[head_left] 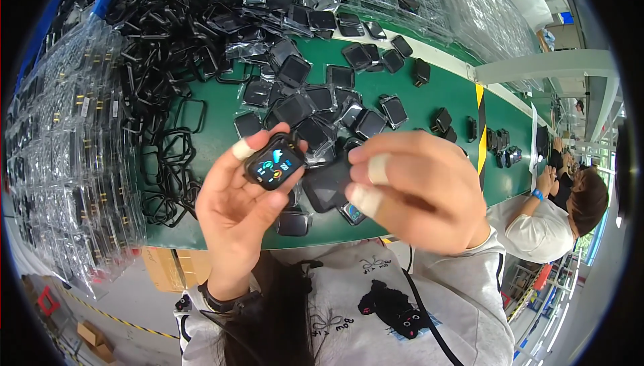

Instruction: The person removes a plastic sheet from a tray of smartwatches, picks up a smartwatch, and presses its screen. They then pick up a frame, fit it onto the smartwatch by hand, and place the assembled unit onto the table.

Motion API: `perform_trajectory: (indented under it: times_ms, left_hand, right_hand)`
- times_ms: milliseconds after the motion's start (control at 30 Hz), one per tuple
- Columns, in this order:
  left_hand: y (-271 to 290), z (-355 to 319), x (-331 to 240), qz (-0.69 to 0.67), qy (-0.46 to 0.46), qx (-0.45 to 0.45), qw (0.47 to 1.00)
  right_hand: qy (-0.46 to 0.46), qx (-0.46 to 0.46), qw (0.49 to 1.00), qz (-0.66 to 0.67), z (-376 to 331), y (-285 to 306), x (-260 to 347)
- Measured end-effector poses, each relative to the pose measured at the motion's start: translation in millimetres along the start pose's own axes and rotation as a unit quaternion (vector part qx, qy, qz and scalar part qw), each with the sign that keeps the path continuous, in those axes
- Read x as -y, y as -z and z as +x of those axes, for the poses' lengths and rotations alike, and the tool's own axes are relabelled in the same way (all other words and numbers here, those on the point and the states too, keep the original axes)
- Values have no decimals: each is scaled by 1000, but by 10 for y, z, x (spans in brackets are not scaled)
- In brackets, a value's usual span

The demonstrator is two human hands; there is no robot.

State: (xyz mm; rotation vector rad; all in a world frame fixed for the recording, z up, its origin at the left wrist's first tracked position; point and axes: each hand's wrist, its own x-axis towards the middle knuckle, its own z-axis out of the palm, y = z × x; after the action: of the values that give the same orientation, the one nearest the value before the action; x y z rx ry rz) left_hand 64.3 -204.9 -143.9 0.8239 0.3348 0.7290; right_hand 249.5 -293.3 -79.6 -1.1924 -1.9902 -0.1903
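A smartwatch body [274, 163] without a strap, its square screen lit with coloured icons, is pinched between the thumb and fingers of my left hand [235, 191]. Tape wraps one finger of that hand. Just to the right, my right hand [419, 188] is closed, two fingers taped and somewhat smeared by motion. At its fingertips is a dark, flat, rounded square piece [327, 186], apart from the watch; its exact kind is unclear. Under it, another lit watch screen [353, 213] shows partly. Many dark square pieces in clear sleeves [295, 109] lie in a heap beyond my hands.
Black rectangular frames [178, 158] pile up on the green table [221, 108] at left. Clear plastic trays [74, 158] stack at far left and the back. Yellow-black tape [481, 124] crosses the table at right, near more watch bodies [504, 144]. A co-worker [547, 225] sits beyond.
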Motion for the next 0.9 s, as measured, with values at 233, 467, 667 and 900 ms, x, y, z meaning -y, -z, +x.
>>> perform_trajectory:
  times_ms: [233,467,667,900]
  left_hand:
    - [-133,-30,34,55,47,47,996]
    - [-228,-86,50,52,59,-10,997]
    - [-180,-158,56,174,32,-32,984]
    - [-265,-127,61,214,-80,-18,973]
  right_hand:
    - [-281,75,946,146,39,-41,-5]
    - [-322,51,932,158,-5,-192,72]
    - [-350,12,912,216,-54,-208,160]
    - [-292,-48,925,237,-276,-237,225]
